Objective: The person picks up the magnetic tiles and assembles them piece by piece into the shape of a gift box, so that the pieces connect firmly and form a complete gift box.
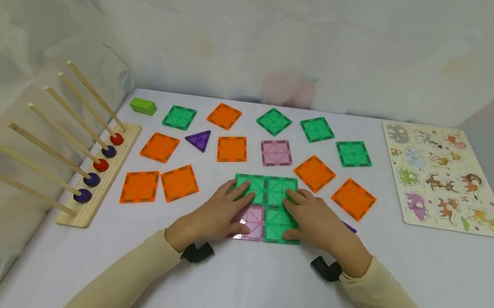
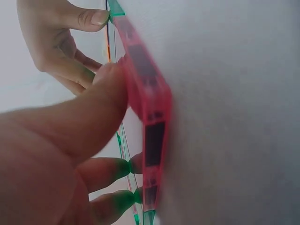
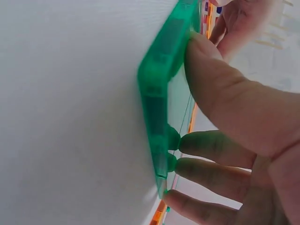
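Four magnetic tiles lie edge to edge in a square mid-table. A pink tile (image 1: 256, 219) is at its near left, and green tiles fill the far left (image 1: 258, 187), far right (image 1: 277, 187) and near right (image 1: 276, 224). My left hand (image 1: 213, 215) rests its thumb on the pink tile and its fingertips on the far-left green one. On the right side, my right hand (image 1: 319, 222) touches the green tiles with thumb and fingertips. Both wrist views show fingers spread on top of the pink tile (image 2: 153, 140) and the green tile (image 3: 155, 112), flat on the table.
Loose orange tiles (image 1: 231, 149), green tiles (image 1: 274, 121), a pink tile (image 1: 276, 152) and a purple triangle (image 1: 199, 140) lie behind. A wooden peg rack (image 1: 99, 185) with discs and a green block (image 1: 143, 106) stand left. An animal puzzle board (image 1: 449, 168) lies right.
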Demonstrator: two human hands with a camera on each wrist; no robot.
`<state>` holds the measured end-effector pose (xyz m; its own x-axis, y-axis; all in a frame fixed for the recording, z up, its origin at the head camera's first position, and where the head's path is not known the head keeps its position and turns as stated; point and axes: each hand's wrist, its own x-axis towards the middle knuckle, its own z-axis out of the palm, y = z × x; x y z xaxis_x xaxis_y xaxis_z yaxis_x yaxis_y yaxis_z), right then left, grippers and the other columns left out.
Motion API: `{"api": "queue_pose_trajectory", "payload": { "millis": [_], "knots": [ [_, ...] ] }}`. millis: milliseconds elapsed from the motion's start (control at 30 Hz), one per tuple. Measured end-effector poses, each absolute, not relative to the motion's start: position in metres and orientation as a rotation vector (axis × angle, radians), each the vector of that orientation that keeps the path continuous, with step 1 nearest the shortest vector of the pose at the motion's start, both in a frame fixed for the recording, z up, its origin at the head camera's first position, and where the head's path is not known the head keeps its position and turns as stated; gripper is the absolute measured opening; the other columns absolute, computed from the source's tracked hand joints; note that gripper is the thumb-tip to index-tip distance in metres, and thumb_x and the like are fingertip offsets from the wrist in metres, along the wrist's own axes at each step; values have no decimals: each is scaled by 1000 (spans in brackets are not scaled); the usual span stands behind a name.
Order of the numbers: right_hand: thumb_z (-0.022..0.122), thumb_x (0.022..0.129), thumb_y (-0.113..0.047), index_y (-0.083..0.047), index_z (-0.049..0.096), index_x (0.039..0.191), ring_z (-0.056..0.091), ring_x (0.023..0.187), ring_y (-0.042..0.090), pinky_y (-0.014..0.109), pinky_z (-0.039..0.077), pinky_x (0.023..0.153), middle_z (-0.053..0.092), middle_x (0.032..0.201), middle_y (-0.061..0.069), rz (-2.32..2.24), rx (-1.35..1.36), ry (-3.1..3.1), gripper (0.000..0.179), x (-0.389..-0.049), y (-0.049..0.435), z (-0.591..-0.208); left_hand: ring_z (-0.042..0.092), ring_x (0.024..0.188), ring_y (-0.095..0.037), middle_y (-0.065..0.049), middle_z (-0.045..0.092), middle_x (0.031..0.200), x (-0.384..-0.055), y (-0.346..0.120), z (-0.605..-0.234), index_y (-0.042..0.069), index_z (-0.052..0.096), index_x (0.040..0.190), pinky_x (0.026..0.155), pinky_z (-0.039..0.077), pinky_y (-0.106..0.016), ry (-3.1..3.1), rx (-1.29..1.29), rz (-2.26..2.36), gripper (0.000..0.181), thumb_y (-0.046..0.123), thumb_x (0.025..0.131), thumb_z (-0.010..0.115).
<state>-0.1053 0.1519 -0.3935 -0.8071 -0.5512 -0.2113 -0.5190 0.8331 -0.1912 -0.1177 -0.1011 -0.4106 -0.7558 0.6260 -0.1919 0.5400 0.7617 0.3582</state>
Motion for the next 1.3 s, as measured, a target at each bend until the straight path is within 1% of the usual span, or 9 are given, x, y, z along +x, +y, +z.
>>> {"api": "queue_pose_trajectory", "payload": {
  "millis": [233,333,467,600,833,967,1100,1200,1300],
  "knots": [
    [74,77,-47,-2,49,139,35,137,38,57,38,106,38,151,16,-210,-799,2784,80,-107,156,-398,7,147,-40,-9,12,162,-124,-98,-413,12,31,151,117,23,-51,2645,904,447,82,48,86,66],
    [71,80,-47,-3,47,140,33,139,38,57,36,107,37,152,16,-225,-787,2766,78,-108,160,-398,7,148,-39,-9,12,162,-126,-97,-414,12,31,151,117,24,-51,2635,905,456,82,48,86,66],
    [66,87,-47,-4,45,143,31,141,37,55,34,110,35,153,16,-317,-749,2718,73,-115,174,-394,10,148,-39,-9,14,161,-127,-94,-414,11,32,150,118,19,-53,2649,919,442,82,49,85,66],
    [62,92,-42,-5,43,144,29,141,40,57,31,111,32,153,20,-464,-602,2734,66,-127,202,-385,13,147,-38,-10,17,161,-129,-92,-412,11,34,150,118,12,-56,2666,935,406,82,50,85,66],
    [62,92,-36,-4,44,142,34,134,49,65,30,107,34,148,29,-409,-337,2777,63,-133,250,-364,10,147,-40,-13,16,160,-131,-94,-407,8,35,149,118,10,-56,2647,949,409,81,46,85,68],
    [61,92,-37,-2,46,141,38,131,47,64,33,105,38,146,28,-458,-304,2745,62,-128,256,-357,8,147,-41,-17,17,159,-131,-101,-402,6,37,147,118,10,-57,2640,995,391,78,43,87,68],
    [60,93,-35,-1,47,139,43,127,45,62,35,104,44,142,27,-463,-303,2740,59,-125,256,-357,15,146,-41,-19,26,156,-137,-95,-387,5,42,144,117,20,-54,2640,1074,323,70,39,88,68],
    [61,92,-34,1,45,140,46,124,45,61,37,103,46,139,29,-410,-262,2745,62,-127,260,-360,25,144,-37,-16,33,154,-149,-68,-376,7,45,143,114,32,-48,2622,1094,237,65,41,91,64],
    [62,91,-39,2,41,143,52,113,41,60,42,98,48,135,30,-360,-202,2727,69,-132,263,-366,38,137,-31,-13,42,148,-169,-32,-371,10,48,141,109,40,-44,2601,1054,180,61,44,92,61]
  ]
}}
